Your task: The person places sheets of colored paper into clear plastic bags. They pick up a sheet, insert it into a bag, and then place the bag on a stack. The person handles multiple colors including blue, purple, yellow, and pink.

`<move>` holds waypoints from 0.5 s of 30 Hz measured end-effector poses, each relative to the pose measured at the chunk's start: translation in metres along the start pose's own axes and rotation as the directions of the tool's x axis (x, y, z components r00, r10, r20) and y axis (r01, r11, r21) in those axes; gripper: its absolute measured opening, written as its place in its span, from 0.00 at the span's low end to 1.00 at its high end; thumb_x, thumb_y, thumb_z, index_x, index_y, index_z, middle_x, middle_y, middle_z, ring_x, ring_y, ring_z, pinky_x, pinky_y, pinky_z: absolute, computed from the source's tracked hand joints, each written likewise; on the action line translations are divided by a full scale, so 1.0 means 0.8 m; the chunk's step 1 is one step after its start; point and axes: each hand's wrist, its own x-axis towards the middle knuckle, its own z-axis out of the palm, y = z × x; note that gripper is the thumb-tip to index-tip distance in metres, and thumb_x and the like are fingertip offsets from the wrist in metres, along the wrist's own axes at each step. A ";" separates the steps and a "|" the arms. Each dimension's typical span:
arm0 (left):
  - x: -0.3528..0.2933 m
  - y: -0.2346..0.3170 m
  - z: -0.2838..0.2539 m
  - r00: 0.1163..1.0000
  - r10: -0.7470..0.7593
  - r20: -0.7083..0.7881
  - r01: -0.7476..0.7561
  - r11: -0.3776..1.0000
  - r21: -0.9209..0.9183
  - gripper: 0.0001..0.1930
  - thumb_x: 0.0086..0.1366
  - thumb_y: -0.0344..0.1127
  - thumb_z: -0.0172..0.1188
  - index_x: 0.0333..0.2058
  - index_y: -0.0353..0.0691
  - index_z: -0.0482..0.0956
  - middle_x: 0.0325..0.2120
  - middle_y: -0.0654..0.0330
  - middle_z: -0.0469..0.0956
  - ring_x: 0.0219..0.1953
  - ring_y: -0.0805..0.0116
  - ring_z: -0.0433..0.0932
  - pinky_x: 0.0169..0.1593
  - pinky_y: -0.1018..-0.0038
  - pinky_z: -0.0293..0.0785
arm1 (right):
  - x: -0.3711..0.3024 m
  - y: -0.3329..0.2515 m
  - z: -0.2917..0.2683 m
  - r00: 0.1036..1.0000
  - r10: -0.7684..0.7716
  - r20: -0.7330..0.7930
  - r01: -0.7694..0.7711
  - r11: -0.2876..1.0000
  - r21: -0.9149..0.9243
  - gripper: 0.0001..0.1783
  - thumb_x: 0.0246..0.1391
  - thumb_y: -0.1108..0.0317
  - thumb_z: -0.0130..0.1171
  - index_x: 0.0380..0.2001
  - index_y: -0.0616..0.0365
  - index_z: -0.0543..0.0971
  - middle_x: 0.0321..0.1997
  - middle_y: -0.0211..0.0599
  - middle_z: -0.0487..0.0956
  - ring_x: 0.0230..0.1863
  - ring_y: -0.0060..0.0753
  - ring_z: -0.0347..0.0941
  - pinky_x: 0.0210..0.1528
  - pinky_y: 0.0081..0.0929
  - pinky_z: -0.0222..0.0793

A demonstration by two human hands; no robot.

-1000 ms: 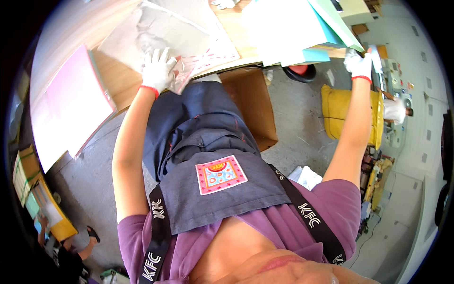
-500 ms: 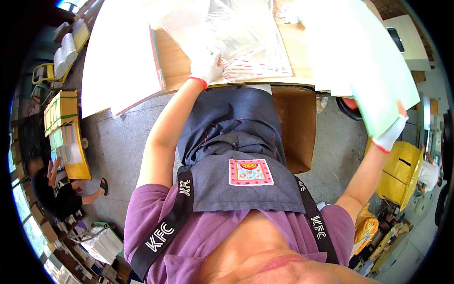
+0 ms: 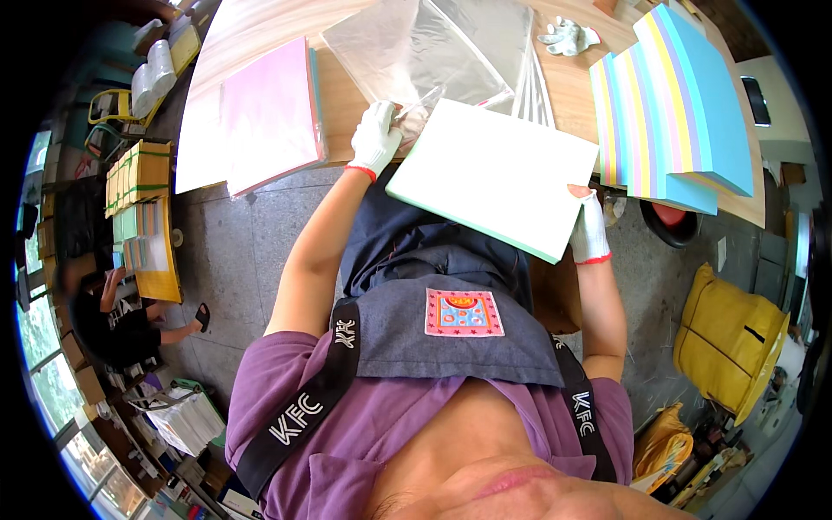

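My left hand, in a white knit glove with a red cuff, pinches the near edge of a clear plastic bag lying on the table. My right hand, gloved the same way with a bare thumb on top, grips the right end of a pale green stack of paper. That stack is held tilted at the table's near edge, in front of my body. Its left corner is close to my left hand and the bag's mouth. More clear bags lie fanned under the first one.
Stepped stacks of coloured paper stand on the table at right. A pink-topped wrapped pack lies at left. A loose glove rests at the back. Below the table are a cardboard box and a yellow bundle. Another person sits far left.
My right hand has brought the pale green paper leftward from the stacks at right to in front of me. My left hand stays at the bag's edge.
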 end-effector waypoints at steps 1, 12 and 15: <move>-0.005 -0.003 0.001 1.000 0.011 -0.026 -0.012 1.000 -0.015 0.12 0.54 0.31 0.58 0.39 0.51 0.76 0.41 0.62 0.75 0.46 0.56 0.75 0.44 0.59 0.74 | 0.007 0.002 0.001 1.000 -0.015 -0.004 0.015 1.000 0.019 0.28 0.54 0.62 0.56 0.55 0.67 0.69 0.49 0.43 0.77 0.48 0.36 0.77 0.50 0.31 0.75; 0.004 0.017 -0.022 0.969 -0.043 -0.243 0.011 0.991 -0.130 0.13 0.58 0.29 0.58 0.42 0.50 0.78 0.31 0.61 0.77 0.29 0.64 0.77 0.36 0.68 0.73 | 0.049 0.043 0.012 0.986 -0.081 -0.142 0.099 0.987 0.125 0.16 0.59 0.53 0.53 0.38 0.56 0.76 0.30 0.28 0.78 0.26 0.24 0.75 0.26 0.22 0.71; 0.019 0.021 -0.031 0.933 -0.003 -0.361 -0.069 0.980 -0.188 0.14 0.57 0.28 0.59 0.43 0.49 0.78 0.33 0.61 0.78 0.28 0.65 0.76 0.36 0.69 0.72 | 0.055 0.062 -0.009 0.994 -0.062 0.094 0.041 0.978 0.207 0.16 0.60 0.53 0.52 0.37 0.56 0.76 0.29 0.28 0.78 0.26 0.24 0.75 0.25 0.22 0.70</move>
